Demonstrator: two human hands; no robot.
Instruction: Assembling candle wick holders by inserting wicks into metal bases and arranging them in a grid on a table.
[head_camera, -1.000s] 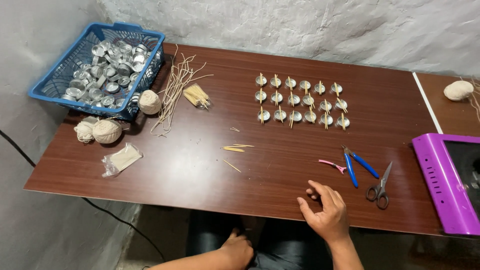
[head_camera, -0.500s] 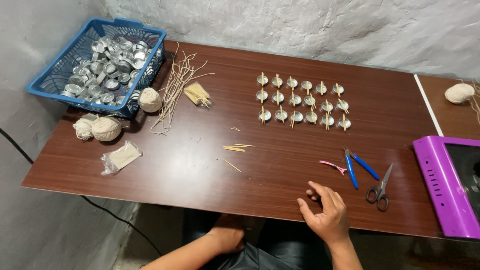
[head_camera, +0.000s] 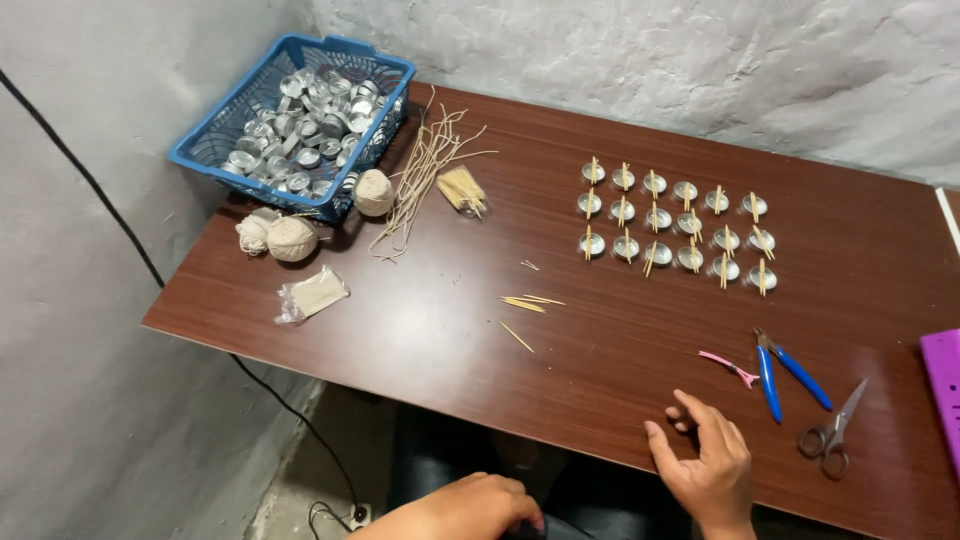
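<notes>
Fingers of the right hand (head_camera: 708, 465) rest spread and empty on the near edge of the dark wood-grain table (head_camera: 420, 330); nearest is a pink clip (head_camera: 728, 366), just beyond, w/ blue-handled pliers (head_camera: 785, 372) and scissors (head_camera: 832, 432) to its right. Best picked w/ a fingertip pinch (clip is thin, flat). Left hand (head_camera: 478, 503) is below the table edge, loosely curled, holding nothing visible. Farther: loose wooden sticks (head_camera: 528, 303), rows of shiny metal cups w/ sticks (head_camera: 676, 223), blue basket (head_camera: 205, 158).

One package shows: a small clear plastic bag (head_camera: 313, 295), flat and oblong with pale contents, lying on the table (head_camera: 420, 330) far left of the right hand (head_camera: 706, 462).
</notes>
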